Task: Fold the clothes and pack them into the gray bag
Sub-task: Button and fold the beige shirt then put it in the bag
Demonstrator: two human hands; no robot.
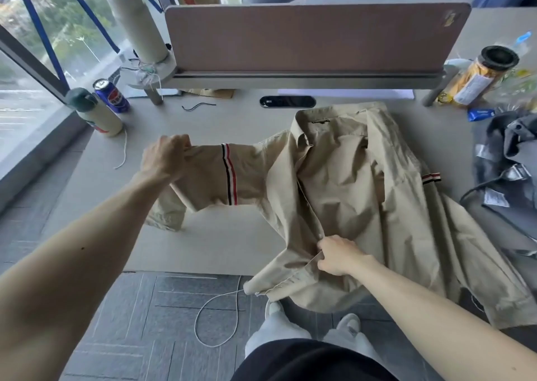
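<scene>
A beige shirt [348, 194] with red, white and dark striped bands lies spread on the desk [220, 125], collar toward the far side, its hem hanging over the near edge. My left hand [165, 155] grips the left sleeve and holds it lifted above the desk, the cuff dangling below. My right hand [338, 254] pinches the front placket near the hem. The gray bag [505, 160] lies crumpled at the right edge of the desk, touching the shirt's right side.
A brown divider panel [316, 36] closes off the back. A blue can [112, 96] and a bottle [97, 112] stand at the far left. A snack jar [479, 75] and blue packet [479, 114] sit far right. A white cord [218, 316] lies on the floor.
</scene>
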